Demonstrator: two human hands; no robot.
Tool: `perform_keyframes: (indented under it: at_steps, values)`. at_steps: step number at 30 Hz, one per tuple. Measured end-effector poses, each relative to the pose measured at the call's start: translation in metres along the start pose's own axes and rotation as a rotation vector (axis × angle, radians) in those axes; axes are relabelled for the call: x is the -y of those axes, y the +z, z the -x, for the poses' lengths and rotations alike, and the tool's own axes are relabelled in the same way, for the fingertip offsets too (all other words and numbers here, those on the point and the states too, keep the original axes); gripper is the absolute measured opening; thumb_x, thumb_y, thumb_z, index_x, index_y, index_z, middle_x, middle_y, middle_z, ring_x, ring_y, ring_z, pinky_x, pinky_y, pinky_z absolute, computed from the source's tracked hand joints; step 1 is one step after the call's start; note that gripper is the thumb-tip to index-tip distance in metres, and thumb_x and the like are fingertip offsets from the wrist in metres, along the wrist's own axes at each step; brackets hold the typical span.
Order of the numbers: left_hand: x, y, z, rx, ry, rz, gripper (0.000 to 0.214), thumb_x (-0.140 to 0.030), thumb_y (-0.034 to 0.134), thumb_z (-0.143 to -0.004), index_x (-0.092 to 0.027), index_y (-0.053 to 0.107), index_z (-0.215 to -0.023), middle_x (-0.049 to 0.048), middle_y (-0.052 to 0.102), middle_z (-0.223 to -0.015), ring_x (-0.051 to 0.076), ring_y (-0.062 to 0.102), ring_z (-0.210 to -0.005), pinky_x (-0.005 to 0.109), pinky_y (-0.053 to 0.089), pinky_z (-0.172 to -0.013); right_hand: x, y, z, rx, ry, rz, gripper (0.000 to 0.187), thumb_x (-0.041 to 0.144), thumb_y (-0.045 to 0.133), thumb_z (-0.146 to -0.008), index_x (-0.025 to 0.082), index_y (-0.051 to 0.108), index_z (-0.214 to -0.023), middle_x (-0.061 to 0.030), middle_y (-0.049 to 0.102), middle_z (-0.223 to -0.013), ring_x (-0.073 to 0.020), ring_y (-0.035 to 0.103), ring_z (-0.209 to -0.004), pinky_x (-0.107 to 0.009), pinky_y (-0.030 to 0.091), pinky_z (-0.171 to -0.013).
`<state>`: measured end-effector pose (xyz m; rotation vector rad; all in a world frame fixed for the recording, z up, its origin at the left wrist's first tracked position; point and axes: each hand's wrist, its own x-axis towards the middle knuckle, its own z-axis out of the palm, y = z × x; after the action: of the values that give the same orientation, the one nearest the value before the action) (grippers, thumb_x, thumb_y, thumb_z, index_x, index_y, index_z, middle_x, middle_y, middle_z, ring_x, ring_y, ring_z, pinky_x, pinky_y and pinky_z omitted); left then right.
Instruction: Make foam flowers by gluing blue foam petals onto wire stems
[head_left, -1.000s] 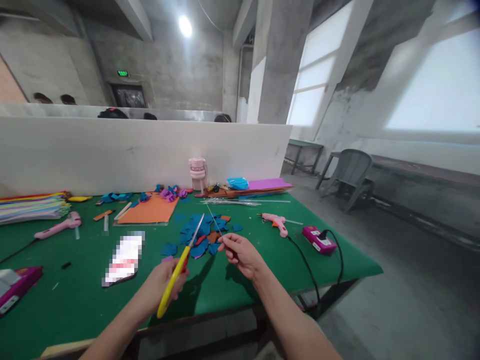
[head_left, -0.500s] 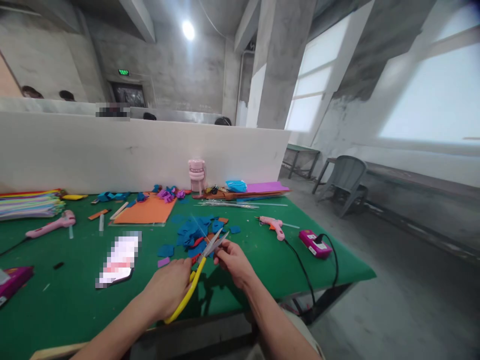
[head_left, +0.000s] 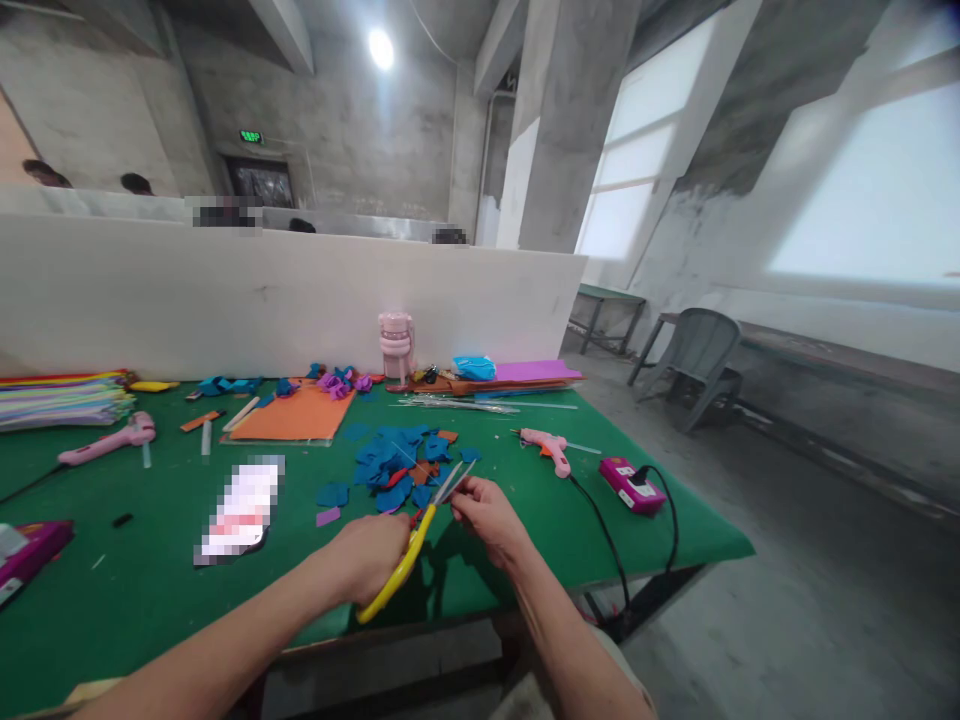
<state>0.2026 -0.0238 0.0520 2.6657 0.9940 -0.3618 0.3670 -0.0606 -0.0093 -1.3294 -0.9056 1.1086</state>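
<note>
My left hand (head_left: 373,556) is wrapped around yellow-handled scissors (head_left: 405,572), their blades pointing away over the green table. My right hand (head_left: 489,516) is closed in a pinch right beside the blades. Whatever lies between its fingertips is too small and covered to name. Just beyond both hands spreads a loose pile of blue cut pieces (head_left: 386,455), with red and brown scraps (head_left: 424,473) among them. Left of the pile lie a single blue piece (head_left: 332,494) and a purple piece (head_left: 328,516).
A pink glue gun (head_left: 550,447) and a magenta box (head_left: 631,486) with a plugged-in cord lie at right. Another pink glue gun (head_left: 112,440) and a blurred phone-like object (head_left: 241,512) are at left. Orange sheets (head_left: 292,415) and a pink bottle (head_left: 396,348) stand toward the white partition (head_left: 300,290).
Both hands and the scissors have shifted right and slightly away from me. The scissor blades appear closer together than before. More of the brown scraps in the pile now shows.
</note>
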Motion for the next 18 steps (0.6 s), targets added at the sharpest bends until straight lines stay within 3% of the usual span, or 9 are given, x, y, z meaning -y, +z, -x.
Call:
perform_keyframes:
  at_steps: [7,13,16,18]
  values:
    - [-0.018,-0.02,-0.021,0.081,0.103,-0.008,0.025,-0.027,0.043,-0.07,-0.015,0.059,-0.084,0.0174,0.067,-0.087,0.032,0.063,-0.078,0.034,0.046,-0.062,-0.001,-0.018,-0.002,-0.094,0.01,-0.126,0.015,0.022,0.055,-0.06,0.014,0.059,-0.072,0.0068,0.046,-0.047,-0.003,0.028,-0.037,-0.018,0.016,-0.037]
    - [-0.029,-0.018,-0.028,0.043,0.126,-0.065,0.027,-0.023,0.043,-0.067,-0.014,0.059,-0.086,0.0168,0.066,-0.087,0.031,0.063,-0.078,0.035,0.047,-0.063,-0.003,-0.035,0.001,-0.099,-0.021,-0.029,0.016,0.024,0.056,-0.062,0.012,0.061,-0.072,0.0057,0.049,-0.046,-0.0019,0.025,-0.034,-0.019,0.013,-0.036]
    - [-0.031,-0.015,-0.035,0.063,0.164,-0.052,0.018,-0.023,0.043,-0.065,-0.016,0.058,-0.07,0.0146,0.067,-0.078,0.03,0.063,-0.073,0.037,0.048,-0.064,-0.005,-0.04,0.0,-0.123,-0.008,0.019,0.016,0.021,0.055,-0.062,0.012,0.063,-0.071,0.0053,0.049,-0.045,-0.002,0.027,-0.034,-0.018,0.014,-0.036]
    - [-0.031,-0.014,-0.044,0.164,0.159,0.023,0.016,-0.023,0.042,-0.064,-0.017,0.051,-0.052,0.0118,0.064,-0.061,0.028,0.062,-0.062,0.037,0.049,-0.059,-0.008,-0.043,-0.002,-0.148,0.038,0.035,0.015,0.019,0.053,-0.061,0.012,0.063,-0.07,0.0053,0.048,-0.045,-0.0022,0.028,-0.033,-0.018,0.014,-0.036]
